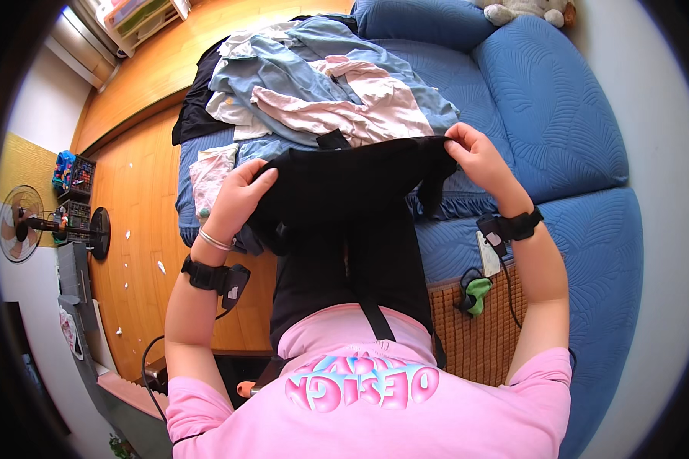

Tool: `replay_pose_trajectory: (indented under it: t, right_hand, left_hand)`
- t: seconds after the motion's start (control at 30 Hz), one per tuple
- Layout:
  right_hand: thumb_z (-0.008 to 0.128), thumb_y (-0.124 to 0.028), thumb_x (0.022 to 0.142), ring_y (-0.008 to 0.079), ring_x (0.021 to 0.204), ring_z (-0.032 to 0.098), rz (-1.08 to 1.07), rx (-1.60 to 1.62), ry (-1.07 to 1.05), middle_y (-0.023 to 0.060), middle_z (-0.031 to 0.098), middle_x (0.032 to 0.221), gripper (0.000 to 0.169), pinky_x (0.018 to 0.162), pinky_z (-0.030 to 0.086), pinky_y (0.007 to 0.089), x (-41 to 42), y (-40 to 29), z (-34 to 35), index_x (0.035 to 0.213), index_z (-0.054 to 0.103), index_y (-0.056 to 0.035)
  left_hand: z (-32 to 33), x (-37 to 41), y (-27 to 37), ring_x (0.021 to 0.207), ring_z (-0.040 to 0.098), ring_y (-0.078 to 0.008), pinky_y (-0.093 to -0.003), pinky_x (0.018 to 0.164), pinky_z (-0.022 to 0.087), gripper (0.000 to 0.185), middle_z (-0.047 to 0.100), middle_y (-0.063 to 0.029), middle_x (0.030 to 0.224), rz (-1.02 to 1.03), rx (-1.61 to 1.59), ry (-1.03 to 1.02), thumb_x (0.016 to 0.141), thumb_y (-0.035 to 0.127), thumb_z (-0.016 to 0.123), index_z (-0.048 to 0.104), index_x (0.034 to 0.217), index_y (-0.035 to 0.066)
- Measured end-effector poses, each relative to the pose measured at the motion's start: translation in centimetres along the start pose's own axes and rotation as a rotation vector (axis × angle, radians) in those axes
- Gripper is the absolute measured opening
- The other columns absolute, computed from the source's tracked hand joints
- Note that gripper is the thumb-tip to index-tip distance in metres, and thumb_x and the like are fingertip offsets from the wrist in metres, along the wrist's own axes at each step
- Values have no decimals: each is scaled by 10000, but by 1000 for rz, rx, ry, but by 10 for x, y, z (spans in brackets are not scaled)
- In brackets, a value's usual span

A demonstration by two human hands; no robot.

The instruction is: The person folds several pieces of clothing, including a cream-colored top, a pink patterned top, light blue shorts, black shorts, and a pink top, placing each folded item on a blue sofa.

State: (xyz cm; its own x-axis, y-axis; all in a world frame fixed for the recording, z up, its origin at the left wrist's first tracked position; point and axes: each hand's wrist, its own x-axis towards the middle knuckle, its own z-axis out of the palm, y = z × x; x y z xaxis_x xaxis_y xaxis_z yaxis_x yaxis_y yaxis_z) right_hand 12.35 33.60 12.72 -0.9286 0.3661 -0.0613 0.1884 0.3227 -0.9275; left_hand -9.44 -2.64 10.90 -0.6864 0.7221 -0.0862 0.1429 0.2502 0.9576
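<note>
A black garment (344, 178) is stretched between my two hands, above my lap. My left hand (238, 195) pinches its left end between thumb and fingers. At the opposite end, my right hand (476, 158) grips a corner, and a loose black part hangs below it. Beyond the garment lies a heap of crumpled clothes on the blue sofa, with a pale pink garment (379, 106) on top of light blue cloth (270, 72). Close to my left hand is a folded pale pink printed cloth (211, 172). The black garment's lower edge merges with my dark trousers.
Blue quilted sofa cushions (551, 109) extend to the right. By my right forearm lie a white flat object (488, 255), a green and black item (475, 295) and a woven mat (465, 344). A standing fan (23, 224) and black crates (79, 175) stand left on the wooden floor.
</note>
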Motion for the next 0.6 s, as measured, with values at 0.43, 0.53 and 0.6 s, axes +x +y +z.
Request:
replay_pose_trajectory:
  t: [0.43, 0.53, 0.6]
  right_hand:
    - [685, -118, 925, 45, 810, 583, -51, 92, 27, -17, 674, 878, 157, 739, 487, 225, 15, -3, 28, 1020, 702, 5]
    - [697, -110, 921, 38, 802, 586, -68, 135, 8, -20, 680, 869, 152, 728, 484, 213, 8, -10, 42, 1021, 709, 4]
    - [692, -97, 926, 48, 830, 605, -52, 80, -34, -6, 700, 913, 176, 765, 493, 214, 0, -16, 49, 1059, 721, 15]
  left_hand:
    - [-11, 36, -17, 767, 648, -221, -300, 766, 512, 177, 702, -134, 897, 308, 529, 397, 898, 97, 652, 694, 1021, -24]
    - [-10, 41, -28, 708, 570, -137, -250, 720, 481, 144, 676, -106, 887, 404, 677, 487, 899, 71, 652, 710, 1011, 1]
    - [-8, 41, -31, 733, 581, -131, -252, 717, 484, 151, 675, -93, 901, 266, 526, 410, 902, 61, 637, 704, 1025, 2]
